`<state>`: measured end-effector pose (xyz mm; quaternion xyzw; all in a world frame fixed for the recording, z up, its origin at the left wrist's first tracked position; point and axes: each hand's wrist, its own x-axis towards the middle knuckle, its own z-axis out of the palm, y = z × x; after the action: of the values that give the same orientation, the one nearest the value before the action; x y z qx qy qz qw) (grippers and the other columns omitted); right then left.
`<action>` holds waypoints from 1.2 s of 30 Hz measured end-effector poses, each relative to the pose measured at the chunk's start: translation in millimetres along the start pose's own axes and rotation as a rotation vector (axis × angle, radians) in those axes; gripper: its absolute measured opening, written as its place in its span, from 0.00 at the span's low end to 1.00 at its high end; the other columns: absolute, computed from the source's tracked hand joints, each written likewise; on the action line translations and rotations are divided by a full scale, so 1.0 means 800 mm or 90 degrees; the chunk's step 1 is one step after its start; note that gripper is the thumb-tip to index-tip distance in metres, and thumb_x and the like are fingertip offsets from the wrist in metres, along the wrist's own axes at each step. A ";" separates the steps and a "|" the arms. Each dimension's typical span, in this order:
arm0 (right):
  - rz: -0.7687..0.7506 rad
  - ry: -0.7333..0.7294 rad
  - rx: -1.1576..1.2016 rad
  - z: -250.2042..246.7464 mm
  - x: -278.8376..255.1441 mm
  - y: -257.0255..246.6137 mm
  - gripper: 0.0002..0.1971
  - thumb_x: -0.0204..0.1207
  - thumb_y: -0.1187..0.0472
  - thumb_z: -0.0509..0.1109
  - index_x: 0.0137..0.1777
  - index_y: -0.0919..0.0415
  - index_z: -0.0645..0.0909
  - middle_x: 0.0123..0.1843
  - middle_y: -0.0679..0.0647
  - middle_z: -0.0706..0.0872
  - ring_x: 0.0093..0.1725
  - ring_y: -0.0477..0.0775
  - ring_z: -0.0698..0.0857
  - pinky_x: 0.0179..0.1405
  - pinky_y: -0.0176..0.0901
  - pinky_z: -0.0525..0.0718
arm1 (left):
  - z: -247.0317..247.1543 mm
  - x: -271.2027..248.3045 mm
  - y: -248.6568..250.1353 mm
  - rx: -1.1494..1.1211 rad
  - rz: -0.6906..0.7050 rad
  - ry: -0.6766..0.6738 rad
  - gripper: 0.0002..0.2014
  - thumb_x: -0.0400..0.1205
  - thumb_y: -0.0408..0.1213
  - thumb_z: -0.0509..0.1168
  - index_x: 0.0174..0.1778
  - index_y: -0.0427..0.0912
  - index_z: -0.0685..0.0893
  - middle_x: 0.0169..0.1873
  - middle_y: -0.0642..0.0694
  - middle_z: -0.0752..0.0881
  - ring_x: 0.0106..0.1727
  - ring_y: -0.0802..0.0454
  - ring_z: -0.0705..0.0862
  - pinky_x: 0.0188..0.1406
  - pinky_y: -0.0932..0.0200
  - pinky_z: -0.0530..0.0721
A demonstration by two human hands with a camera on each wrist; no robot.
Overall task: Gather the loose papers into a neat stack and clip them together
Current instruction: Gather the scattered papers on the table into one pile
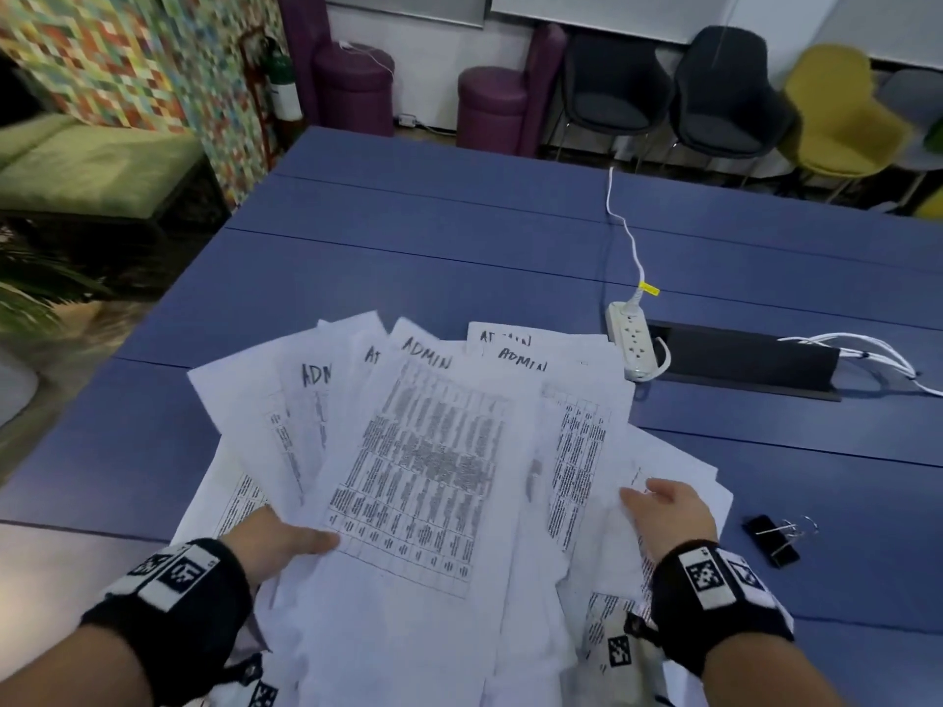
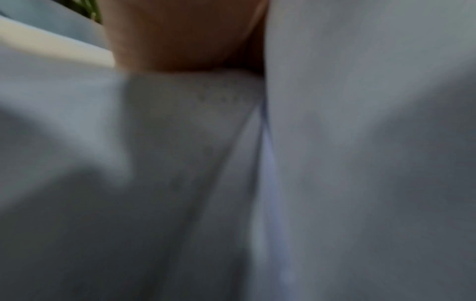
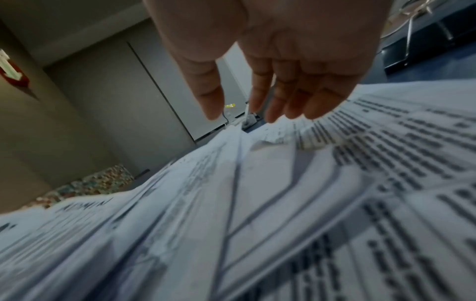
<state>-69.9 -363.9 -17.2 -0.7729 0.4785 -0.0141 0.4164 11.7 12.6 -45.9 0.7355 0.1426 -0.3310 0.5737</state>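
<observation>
Only the head view shows the whole fan of white printed paper sheets [image 1: 433,451] spread on the blue slatted desk [image 1: 459,247], with the black metal binder clip [image 1: 773,540] lying apart at the right. The left hand [image 1: 286,543] grips the sheets, thumb on top. The right hand [image 3: 278,67] hovers, fingers straight and relaxed. The left-wrist view is blurred paper.

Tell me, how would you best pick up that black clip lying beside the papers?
Pinch the binder clip across its black body, coming from above with the right hand, which is nearest. It lies flat on the blue table, and its thin wire handles look too slim to grip firmly.
</observation>
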 end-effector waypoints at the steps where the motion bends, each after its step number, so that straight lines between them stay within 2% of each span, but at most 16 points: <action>1: 0.016 -0.004 -0.036 -0.001 0.004 0.000 0.27 0.71 0.56 0.74 0.68 0.65 0.75 0.67 0.63 0.81 0.65 0.63 0.80 0.65 0.48 0.75 | -0.006 0.003 -0.003 0.016 -0.018 0.015 0.32 0.45 0.40 0.83 0.45 0.37 0.87 0.44 0.39 0.91 0.51 0.38 0.88 0.63 0.39 0.80; 5: 0.042 -0.088 -0.045 0.013 0.011 -0.011 0.35 0.71 0.54 0.74 0.75 0.68 0.67 0.74 0.66 0.75 0.69 0.66 0.77 0.66 0.47 0.75 | -0.024 0.035 -0.032 0.045 -0.068 0.022 0.45 0.43 0.50 0.87 0.56 0.35 0.84 0.49 0.39 0.91 0.52 0.37 0.88 0.61 0.38 0.82; 8: 0.072 -0.151 -0.012 0.029 0.010 -0.021 0.37 0.71 0.55 0.74 0.76 0.72 0.64 0.75 0.66 0.73 0.69 0.65 0.76 0.55 0.44 0.75 | -0.016 0.036 -0.026 0.032 -0.072 -0.003 0.42 0.43 0.47 0.86 0.53 0.34 0.86 0.47 0.37 0.92 0.51 0.36 0.89 0.61 0.38 0.82; 11: 0.036 -0.172 -0.049 0.040 0.007 -0.026 0.23 0.70 0.61 0.75 0.63 0.72 0.80 0.61 0.66 0.85 0.54 0.63 0.84 0.51 0.46 0.82 | 0.003 0.019 -0.012 0.017 -0.060 -0.021 0.40 0.41 0.42 0.84 0.50 0.35 0.86 0.48 0.36 0.91 0.52 0.36 0.88 0.64 0.37 0.80; 13: -0.023 -0.150 -0.140 0.037 0.003 -0.032 0.16 0.72 0.61 0.72 0.57 0.70 0.83 0.58 0.67 0.87 0.55 0.64 0.85 0.51 0.45 0.81 | 0.008 0.018 -0.017 -0.003 -0.051 -0.029 0.39 0.40 0.41 0.83 0.50 0.36 0.86 0.49 0.35 0.90 0.54 0.36 0.87 0.66 0.37 0.78; 15: -0.086 -0.090 -0.223 0.022 -0.004 -0.044 0.14 0.75 0.60 0.68 0.57 0.68 0.82 0.57 0.68 0.86 0.56 0.66 0.84 0.50 0.44 0.77 | 0.013 0.017 -0.020 0.002 -0.048 -0.042 0.40 0.39 0.42 0.84 0.50 0.37 0.87 0.49 0.36 0.91 0.53 0.36 0.88 0.65 0.37 0.79; 18: -0.164 0.067 -0.252 -0.018 -0.014 -0.068 0.12 0.78 0.64 0.61 0.56 0.67 0.81 0.53 0.70 0.86 0.53 0.70 0.83 0.50 0.51 0.79 | 0.013 0.016 -0.020 -0.011 -0.053 -0.053 0.32 0.42 0.37 0.82 0.44 0.36 0.88 0.45 0.35 0.92 0.51 0.36 0.88 0.62 0.39 0.81; 20: -0.208 0.195 -0.206 -0.050 -0.024 -0.088 0.12 0.78 0.64 0.60 0.56 0.69 0.80 0.50 0.73 0.85 0.52 0.73 0.82 0.50 0.55 0.79 | 0.012 0.019 -0.021 -0.015 -0.064 -0.072 0.33 0.43 0.37 0.84 0.46 0.35 0.88 0.46 0.34 0.91 0.52 0.35 0.88 0.63 0.38 0.81; 22: -0.246 0.311 -0.090 -0.079 -0.023 -0.107 0.11 0.76 0.59 0.63 0.52 0.65 0.81 0.48 0.73 0.84 0.50 0.74 0.83 0.50 0.59 0.80 | 0.009 0.026 -0.026 -0.015 -0.078 -0.083 0.39 0.43 0.41 0.87 0.52 0.35 0.87 0.48 0.34 0.91 0.53 0.34 0.88 0.63 0.35 0.80; 24: -0.264 0.389 0.036 -0.105 -0.018 -0.120 0.14 0.70 0.50 0.63 0.47 0.59 0.79 0.42 0.68 0.85 0.43 0.71 0.84 0.45 0.61 0.84 | 0.004 0.035 -0.033 -0.016 -0.079 -0.090 0.41 0.43 0.41 0.87 0.54 0.36 0.87 0.50 0.34 0.91 0.54 0.35 0.88 0.64 0.34 0.79; 25: -0.273 0.398 0.084 -0.116 -0.019 -0.128 0.15 0.68 0.47 0.62 0.45 0.57 0.78 0.38 0.64 0.84 0.39 0.68 0.84 0.44 0.58 0.84 | 0.004 0.034 -0.031 -0.009 -0.079 -0.100 0.40 0.43 0.42 0.87 0.54 0.36 0.87 0.50 0.34 0.90 0.54 0.35 0.88 0.64 0.34 0.79; 28: -0.291 0.403 0.189 -0.130 -0.029 -0.146 0.11 0.64 0.44 0.63 0.34 0.50 0.74 0.31 0.45 0.78 0.39 0.56 0.80 0.46 0.52 0.85 | 0.005 0.035 -0.031 0.001 -0.085 -0.104 0.38 0.43 0.42 0.87 0.51 0.35 0.88 0.49 0.34 0.91 0.54 0.34 0.88 0.65 0.34 0.79; 29: -0.300 0.387 0.208 -0.124 -0.034 -0.147 0.09 0.65 0.44 0.65 0.33 0.48 0.73 0.31 0.41 0.77 0.41 0.54 0.80 0.45 0.50 0.84 | 0.004 0.036 -0.033 0.000 -0.086 -0.102 0.38 0.43 0.43 0.87 0.51 0.35 0.88 0.49 0.34 0.91 0.54 0.34 0.88 0.65 0.34 0.79; 31: -0.320 0.269 0.160 -0.094 -0.043 -0.136 0.05 0.70 0.53 0.70 0.44 0.50 0.80 0.35 0.49 0.80 0.42 0.52 0.80 0.38 0.42 0.77 | 0.003 0.037 -0.035 0.008 -0.080 -0.104 0.40 0.44 0.44 0.87 0.53 0.37 0.87 0.50 0.35 0.91 0.55 0.35 0.88 0.65 0.34 0.78; 34: -0.273 0.028 0.062 -0.024 -0.049 -0.090 0.06 0.71 0.59 0.72 0.46 0.59 0.82 0.38 0.58 0.82 0.41 0.54 0.79 0.39 0.49 0.77 | 0.002 0.038 -0.036 0.016 -0.083 -0.081 0.40 0.47 0.50 0.85 0.56 0.42 0.87 0.51 0.39 0.91 0.55 0.38 0.88 0.65 0.37 0.80; 36: -0.197 -0.096 -0.067 0.020 -0.056 -0.054 0.08 0.73 0.61 0.71 0.51 0.61 0.83 0.44 0.59 0.85 0.44 0.56 0.81 0.42 0.47 0.77 | 0.002 0.036 -0.036 0.024 -0.095 -0.049 0.39 0.49 0.59 0.82 0.54 0.43 0.88 0.51 0.42 0.91 0.55 0.40 0.88 0.65 0.40 0.80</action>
<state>-56.1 -311.7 17.4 -0.8570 0.3211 0.0049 0.4030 15.8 14.8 -86.6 0.7201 0.1686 -0.4036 0.5386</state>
